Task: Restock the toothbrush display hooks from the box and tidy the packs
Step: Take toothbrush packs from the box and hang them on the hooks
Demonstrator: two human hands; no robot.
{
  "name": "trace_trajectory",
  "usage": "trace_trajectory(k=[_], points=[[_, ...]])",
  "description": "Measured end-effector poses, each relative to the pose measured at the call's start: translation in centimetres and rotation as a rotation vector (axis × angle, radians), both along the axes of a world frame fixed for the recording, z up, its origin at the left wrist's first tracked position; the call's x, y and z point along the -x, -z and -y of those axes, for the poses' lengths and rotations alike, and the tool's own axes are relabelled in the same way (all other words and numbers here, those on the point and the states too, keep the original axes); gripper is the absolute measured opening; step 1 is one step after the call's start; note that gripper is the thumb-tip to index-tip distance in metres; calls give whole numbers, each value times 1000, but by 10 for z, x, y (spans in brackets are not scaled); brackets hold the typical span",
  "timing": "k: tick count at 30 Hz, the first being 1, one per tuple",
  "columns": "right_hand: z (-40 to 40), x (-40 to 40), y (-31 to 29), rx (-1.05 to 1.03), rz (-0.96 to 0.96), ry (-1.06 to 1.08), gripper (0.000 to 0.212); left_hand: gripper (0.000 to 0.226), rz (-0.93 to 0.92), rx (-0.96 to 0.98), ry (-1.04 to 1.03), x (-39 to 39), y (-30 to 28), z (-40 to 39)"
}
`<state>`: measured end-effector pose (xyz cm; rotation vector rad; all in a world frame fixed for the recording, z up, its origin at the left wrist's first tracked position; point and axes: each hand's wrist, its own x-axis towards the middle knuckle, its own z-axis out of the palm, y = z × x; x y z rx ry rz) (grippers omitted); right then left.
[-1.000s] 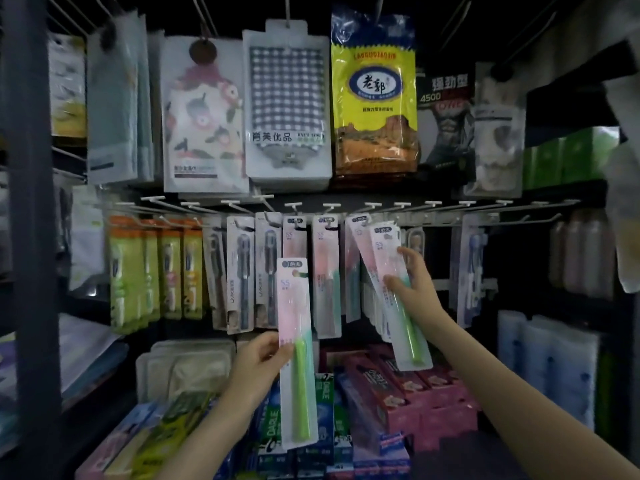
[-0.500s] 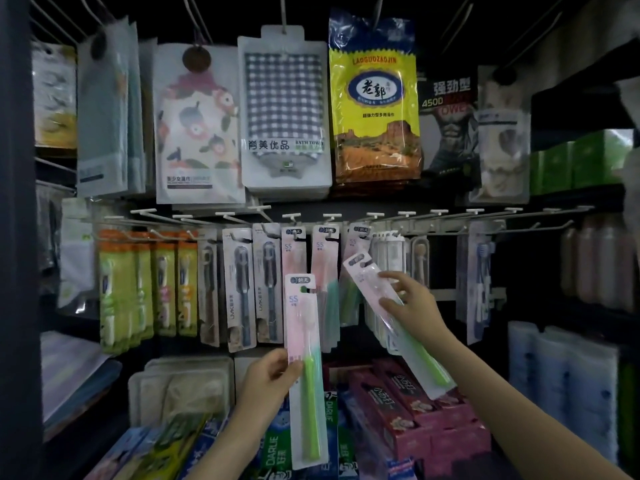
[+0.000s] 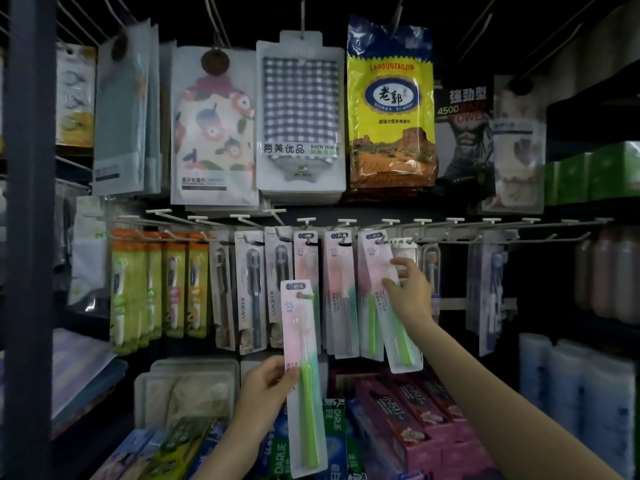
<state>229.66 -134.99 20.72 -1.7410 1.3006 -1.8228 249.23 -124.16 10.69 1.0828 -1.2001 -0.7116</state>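
Toothbrush packs at the hook rail

Hands work below the long white metal hook rail [image 3: 450, 221] that runs across the display. The left hand [image 3: 265, 384] pinches a clear-and-pink blister pack with a green-handled toothbrush [image 3: 303, 375] by its left edge, thumb on the front, holding it upright below the rail and in front of the hanging rows — its top is free of any hook. The right hand [image 3: 410, 292] is raised nearer the rail, fingers loosely curled on a second pink pack with a green-handled toothbrush [image 3: 389, 306]; this pack tilts, its top up at the rail near a hook and its bottom swung out to the right. Whether its hole is on the hook cannot be told.

Just left of the tilted pack, two more pink packs [image 3: 337, 292] hang straight from the rail. Further left along the rail hang grey-carded packs with dark toothbrushes [image 3: 251, 292], then yellow-green and orange toothbrush packs [image 3: 156, 289]. At the rail's right part hangs a clear pack with a blue toothbrush [image 3: 491, 292].

Above the rail hang a blue-checked bath towel in a white pack [image 3: 300, 112] and a yellow plastic bag with a blue oval label [image 3: 389, 102]. Below the rail, pink toothpaste boxes [image 3: 426, 420] lie stacked — green Darlie boxes [image 3: 280, 455] beside them.
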Motion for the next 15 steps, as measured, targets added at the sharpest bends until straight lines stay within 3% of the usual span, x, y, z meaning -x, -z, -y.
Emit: trace_trajectory(k=[4, 7, 10, 13, 15], points=[[2, 7, 16, -52, -120, 58, 38, 13, -77, -23, -20, -8, 6, 0], [-11, 6, 31, 28, -174, 107, 28, 13, -85, -33, -30, -8, 6, 3], [-40, -2, 62, 20, -346, -121, 15, 13, -78, -32, -9, 1, 1, 6], [-54, -10, 91, -216, -419, -492, 27, 12, -97, -17, 8, 15, -9, 10], [-55, -15, 101, -276, -386, -567, 37, 11, -132, -4, 23, 24, -15, 13]])
